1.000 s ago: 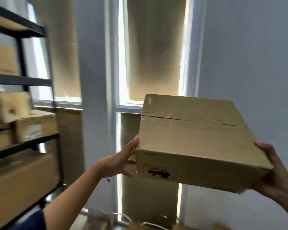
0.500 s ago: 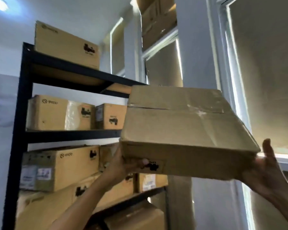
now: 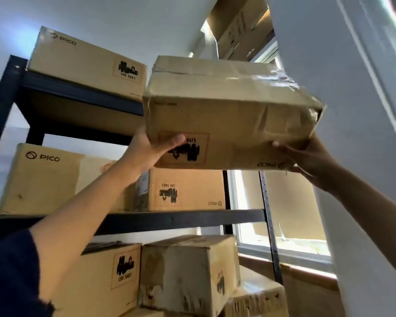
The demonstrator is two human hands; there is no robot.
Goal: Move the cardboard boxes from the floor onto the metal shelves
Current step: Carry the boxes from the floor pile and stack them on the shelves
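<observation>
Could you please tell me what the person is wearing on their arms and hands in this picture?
Both hands, the left hand and the right hand, are bare: no gloves, rings or watch show. The left arm has a dark navy short sleeve ending above the elbow. The right forearm is bare; any sleeve lies out of frame.

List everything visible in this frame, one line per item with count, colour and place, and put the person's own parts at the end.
held box: 1, tan cardboard, raised at top-shelf height, its print upside down
top-shelf box: 1, tan, upper left
middle-shelf boxes: 2, tan, side by side below the held box
lower boxes: at least 4, tan, some scuffed, bottom centre
metal shelves: 1 unit, dark, left to centre
window: 1, bright, covered with tan sheets, right of the shelves
wall column: 1, grey, right
left hand: 1, at the held box's lower left edge
right hand: 1, under its lower right corner
</observation>
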